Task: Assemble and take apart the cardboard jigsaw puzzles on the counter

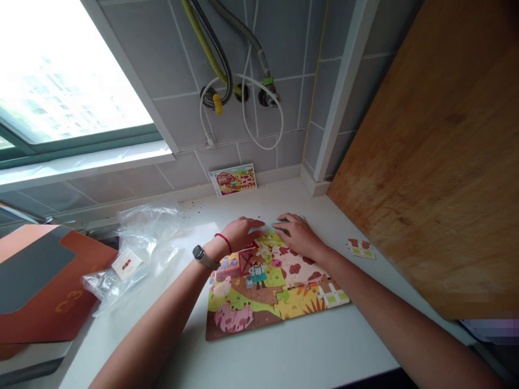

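A colourful farm jigsaw puzzle (267, 292) lies flat on the white counter (300, 351), most of its pieces joined. My left hand (239, 231) rests on its far left edge, fingers stretched forward and flat; the wrist wears a watch and a red string. My right hand (295, 233) lies palm down on the puzzle's far edge, its fingers pressing on pieces there. The fingertips of both hands nearly meet. Loose joined puzzle pieces (360, 248) lie apart on the counter to the right.
A small reference picture card (233, 180) leans against the tiled wall. A crumpled clear plastic bag (138, 248) lies left of the puzzle, beside an orange and grey box (44, 286). A wooden board (438, 162) stands at the right. Hoses and a white cable (243, 86) hang above.
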A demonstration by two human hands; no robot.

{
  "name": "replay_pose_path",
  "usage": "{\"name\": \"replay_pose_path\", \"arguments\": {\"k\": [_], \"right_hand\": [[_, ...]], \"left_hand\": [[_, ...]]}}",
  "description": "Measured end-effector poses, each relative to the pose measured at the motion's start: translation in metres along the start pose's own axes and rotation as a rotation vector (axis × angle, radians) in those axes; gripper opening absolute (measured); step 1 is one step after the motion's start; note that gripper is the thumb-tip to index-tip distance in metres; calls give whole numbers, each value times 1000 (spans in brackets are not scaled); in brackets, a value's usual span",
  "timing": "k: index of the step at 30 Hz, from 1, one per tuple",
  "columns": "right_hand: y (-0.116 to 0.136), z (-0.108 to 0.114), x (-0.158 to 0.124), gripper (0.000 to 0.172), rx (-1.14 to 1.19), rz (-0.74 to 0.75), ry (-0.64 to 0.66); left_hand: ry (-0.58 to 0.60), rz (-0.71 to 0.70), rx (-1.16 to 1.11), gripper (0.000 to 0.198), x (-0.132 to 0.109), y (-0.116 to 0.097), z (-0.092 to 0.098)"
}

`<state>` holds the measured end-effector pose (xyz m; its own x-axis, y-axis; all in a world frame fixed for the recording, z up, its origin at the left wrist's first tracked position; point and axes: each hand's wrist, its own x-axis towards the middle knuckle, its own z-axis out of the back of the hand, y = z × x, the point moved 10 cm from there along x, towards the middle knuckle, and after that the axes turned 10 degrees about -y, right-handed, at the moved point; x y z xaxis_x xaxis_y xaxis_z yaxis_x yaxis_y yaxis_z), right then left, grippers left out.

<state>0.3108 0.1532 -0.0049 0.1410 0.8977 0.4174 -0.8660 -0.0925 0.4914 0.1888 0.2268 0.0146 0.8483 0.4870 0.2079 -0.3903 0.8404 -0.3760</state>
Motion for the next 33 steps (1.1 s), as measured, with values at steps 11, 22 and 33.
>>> {"name": "replay_pose_path", "arguments": {"k": [11, 22, 33], "right_hand": [[5, 5, -1, 31, 4, -7, 52], [2, 1, -1, 32, -1, 0, 90], [7, 15, 0, 32, 94, 6, -17]], "left_hand": [[96, -122, 9, 60, -26, -44, -12], [47, -49, -56, 63, -17, -32, -6], [45, -41, -236, 42, -4, -31, 14]]}}
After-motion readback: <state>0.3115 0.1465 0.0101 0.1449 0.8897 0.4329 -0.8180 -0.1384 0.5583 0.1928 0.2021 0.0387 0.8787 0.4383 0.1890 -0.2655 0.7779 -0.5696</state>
